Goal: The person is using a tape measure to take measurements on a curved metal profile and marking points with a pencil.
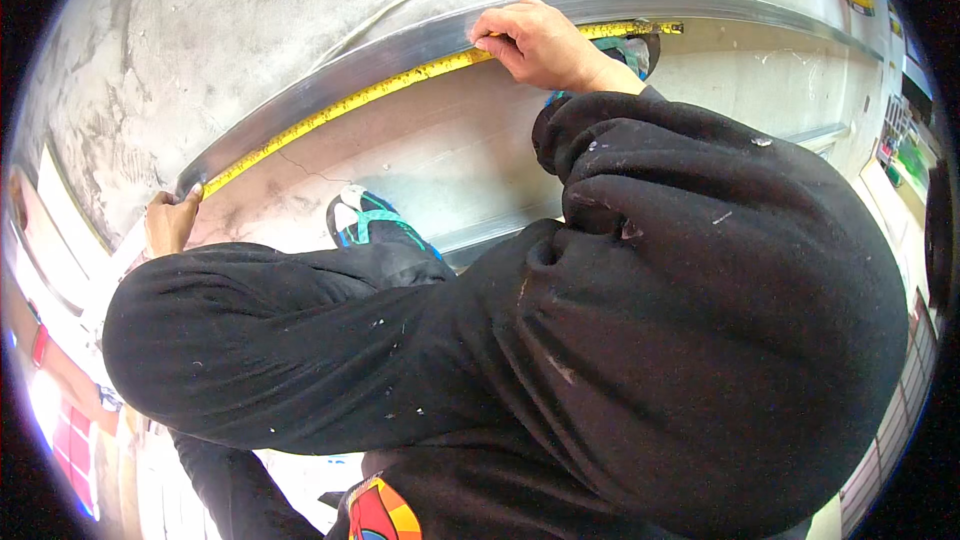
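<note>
Both hands stretch a yellow tape measure (340, 110) along a metal track (330, 75).
Left hand (170, 222), frame left, pinches the tape end; right hand (540, 45), upper centre, presses curled fingers onto the tape.

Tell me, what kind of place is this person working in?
Probably a building site or workshop. The hands hold a yellow tape measure along a long metal rail lying on a rough concrete floor, and the black sleeves are flecked with dust.

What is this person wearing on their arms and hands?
Both arms are covered in loose, bulky black sleeves flecked with small pale specks, like dust or paint. The left hand and right hand are bare, without gloves, and no rings or watch show.
</note>
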{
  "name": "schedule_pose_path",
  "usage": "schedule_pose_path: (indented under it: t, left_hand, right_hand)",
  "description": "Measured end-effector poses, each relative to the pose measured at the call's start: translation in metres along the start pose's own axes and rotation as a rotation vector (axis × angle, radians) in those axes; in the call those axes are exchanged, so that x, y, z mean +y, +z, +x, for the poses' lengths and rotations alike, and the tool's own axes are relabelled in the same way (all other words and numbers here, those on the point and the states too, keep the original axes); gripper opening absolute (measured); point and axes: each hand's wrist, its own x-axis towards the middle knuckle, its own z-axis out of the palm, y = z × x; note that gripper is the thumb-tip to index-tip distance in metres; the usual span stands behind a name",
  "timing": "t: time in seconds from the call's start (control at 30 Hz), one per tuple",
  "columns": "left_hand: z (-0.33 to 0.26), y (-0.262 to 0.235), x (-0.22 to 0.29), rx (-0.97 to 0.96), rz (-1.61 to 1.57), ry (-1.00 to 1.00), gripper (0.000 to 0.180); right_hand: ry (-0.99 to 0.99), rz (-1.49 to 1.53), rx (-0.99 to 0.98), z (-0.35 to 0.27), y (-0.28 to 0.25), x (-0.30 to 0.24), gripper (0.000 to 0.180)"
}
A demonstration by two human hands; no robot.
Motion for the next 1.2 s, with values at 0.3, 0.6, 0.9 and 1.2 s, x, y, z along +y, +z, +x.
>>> schedule_pose_path:
  t: [0.3,0.6,0.9,1.2]
  left_hand:
    - [0.0,0.0,0.001,0.004,0.003,-0.007,0.062]
    - [0.0,0.0,0.001,-0.002,0.024,-0.014,0.064]
    - [0.003,0.004,-0.006,0.012,-0.004,0.012,0.063]
    - [0.001,0.0,0.0,-0.02,0.001,-0.003,0.062]
  right_hand:
    - [0.008,-0.042,0.003,-0.002,0.003,0.001,0.008]
    - [0.006,-0.037,-0.003,0.0,0.001,-0.001,0.008]
    - [0.082,0.005,0.411,0.006,-0.016,-0.008,0.008]
    - [0.014,0.066,0.06,-0.002,-0.01,-0.001,0.007]
